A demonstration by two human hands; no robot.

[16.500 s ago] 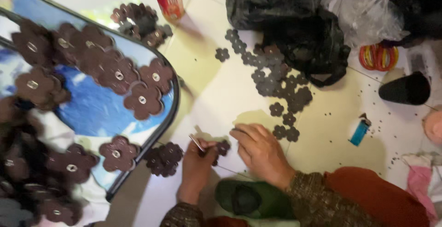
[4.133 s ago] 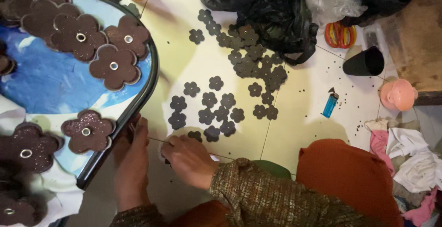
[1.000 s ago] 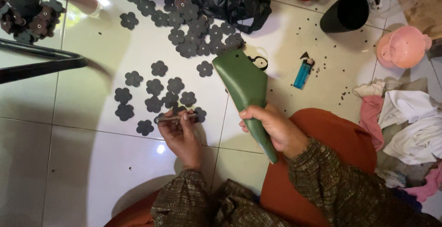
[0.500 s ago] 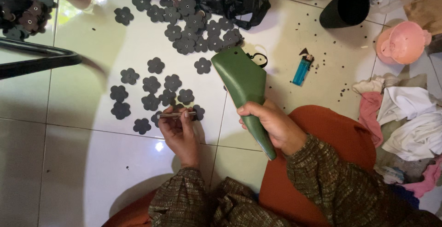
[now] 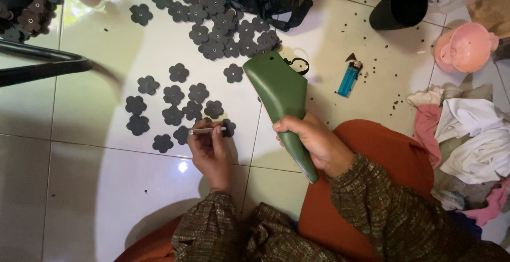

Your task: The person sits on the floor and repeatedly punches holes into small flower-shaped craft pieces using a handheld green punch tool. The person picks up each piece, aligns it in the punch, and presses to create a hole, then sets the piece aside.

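Lying flat on the tiles, the loose dark flowers (image 5: 172, 95) are spreading out left of and above the punch (image 5: 206, 131), the nearest flower (image 5: 228, 127) touching its right end. The left hand (image 5: 211, 153) is pinching that thin metal rod crosswise, its long axis running left to right. Right of the punch, the right hand (image 5: 313, 142) is gripping the green last (image 5: 284, 108), which is slanting from upper left down to the lap, well clear of the flowers
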